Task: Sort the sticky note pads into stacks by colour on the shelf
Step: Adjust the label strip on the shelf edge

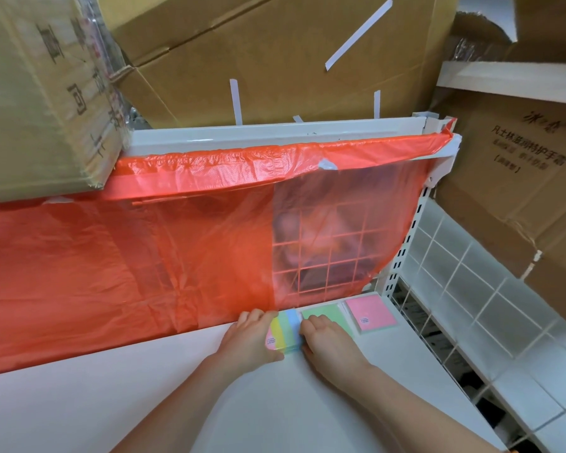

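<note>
A striped multicolour sticky note pad (286, 331), with pink, yellow, green and blue bands, lies on the white shelf (144, 397) near its back edge. My left hand (250, 338) grips its left side with the thumb curled at the front edge. My right hand (324, 338) holds its right side, fingers curled against the edge. Just right of it lies a green pad (324, 313), partly under my right hand. Further right, a pink pad (370, 313) rests on a stack in the shelf's back right corner.
A red plastic sheet (144, 256) hangs over the wire grid back panel (324, 253). Cardboard boxes (275, 53) are piled above and to the right. A white wire side panel (455, 289) bounds the shelf on the right.
</note>
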### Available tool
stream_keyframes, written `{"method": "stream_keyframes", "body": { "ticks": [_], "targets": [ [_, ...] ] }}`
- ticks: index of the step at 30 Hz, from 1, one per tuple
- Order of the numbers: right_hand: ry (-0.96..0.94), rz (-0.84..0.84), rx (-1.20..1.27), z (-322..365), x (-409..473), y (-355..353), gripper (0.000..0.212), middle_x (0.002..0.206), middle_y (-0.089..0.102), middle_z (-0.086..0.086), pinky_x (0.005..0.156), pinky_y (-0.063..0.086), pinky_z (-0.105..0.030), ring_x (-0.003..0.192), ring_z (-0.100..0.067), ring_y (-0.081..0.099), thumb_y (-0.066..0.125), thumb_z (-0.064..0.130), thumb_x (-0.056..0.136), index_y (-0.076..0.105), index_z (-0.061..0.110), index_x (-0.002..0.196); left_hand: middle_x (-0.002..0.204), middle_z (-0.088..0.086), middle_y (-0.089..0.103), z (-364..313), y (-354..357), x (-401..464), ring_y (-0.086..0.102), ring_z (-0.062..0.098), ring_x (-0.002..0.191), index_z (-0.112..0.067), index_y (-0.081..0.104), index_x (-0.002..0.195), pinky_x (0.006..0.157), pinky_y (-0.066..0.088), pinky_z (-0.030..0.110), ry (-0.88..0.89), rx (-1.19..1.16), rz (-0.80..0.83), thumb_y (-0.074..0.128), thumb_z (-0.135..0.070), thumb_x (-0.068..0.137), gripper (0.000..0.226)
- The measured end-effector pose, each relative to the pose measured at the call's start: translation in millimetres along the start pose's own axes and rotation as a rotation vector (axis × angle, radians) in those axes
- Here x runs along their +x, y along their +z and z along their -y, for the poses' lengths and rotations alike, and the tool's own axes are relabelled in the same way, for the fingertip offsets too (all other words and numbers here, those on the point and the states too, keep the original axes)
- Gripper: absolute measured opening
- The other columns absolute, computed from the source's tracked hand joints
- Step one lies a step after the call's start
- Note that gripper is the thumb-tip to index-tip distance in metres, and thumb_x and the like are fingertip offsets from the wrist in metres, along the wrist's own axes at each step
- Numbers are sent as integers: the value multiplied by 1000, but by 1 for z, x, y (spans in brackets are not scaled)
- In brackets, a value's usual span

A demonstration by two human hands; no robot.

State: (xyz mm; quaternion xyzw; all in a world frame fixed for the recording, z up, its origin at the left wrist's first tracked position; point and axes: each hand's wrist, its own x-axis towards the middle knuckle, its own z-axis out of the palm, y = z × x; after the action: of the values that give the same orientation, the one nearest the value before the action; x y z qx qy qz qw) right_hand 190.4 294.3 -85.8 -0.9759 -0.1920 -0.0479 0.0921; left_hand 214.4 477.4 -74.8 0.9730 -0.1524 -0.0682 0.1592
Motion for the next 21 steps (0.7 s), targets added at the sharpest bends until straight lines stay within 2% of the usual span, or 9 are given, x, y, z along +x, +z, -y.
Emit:
{"method": "stream_keyframes", "body": {
  "ticks": [5,8,11,17,19,21],
  "targets": [
    [44,-15,57,-16,-7,-6,31,117,52,-2,89,37,-30,110,-22,46,51,27,89,50,13,116,134,-10,37,2,-3,1,31,15,124,-33,28,142,98,35,27,21,-42,47,70,-43,74,81],
    [79,17,34,-30,-16,-6,38,129,47,-2,99,35,-28,121,-22,42,48,24,91,47,13,127,134,-10,37,2,-3,3,28,14,125,-32,30,141,99,35,27,30,-81,61,71,-38,75,79],
    [97,41,30,-33,-22,-3,37,136,44,-5,104,34,-30,127,-24,38,42,18,94,46,10,130,134,-10,36,2,-4,6,27,13,126,-30,30,141,101,35,29,35,-94,78,71,-35,74,79],
    [146,-11,11,-30,-18,7,33,124,52,-6,96,41,-34,118,-26,44,41,9,90,52,9,121,137,-11,36,3,-2,9,27,13,127,-30,30,142,101,33,25,38,-81,70,71,-36,73,80],
    [147,-47,-4,-31,-18,11,30,113,58,-6,87,46,-35,108,-28,52,48,5,84,58,10,112,138,-12,36,3,-1,10,28,14,128,-32,29,142,101,31,26,33,-51,55,71,-40,73,81],
    [149,-66,2,-33,-17,16,26,96,62,-3,73,52,-34,90,-26,60,59,4,73,63,12,97,138,-13,35,2,0,10,29,14,128,-34,29,141,100,30,28,21,-12,42,70,-44,73,81]
  ]
}}
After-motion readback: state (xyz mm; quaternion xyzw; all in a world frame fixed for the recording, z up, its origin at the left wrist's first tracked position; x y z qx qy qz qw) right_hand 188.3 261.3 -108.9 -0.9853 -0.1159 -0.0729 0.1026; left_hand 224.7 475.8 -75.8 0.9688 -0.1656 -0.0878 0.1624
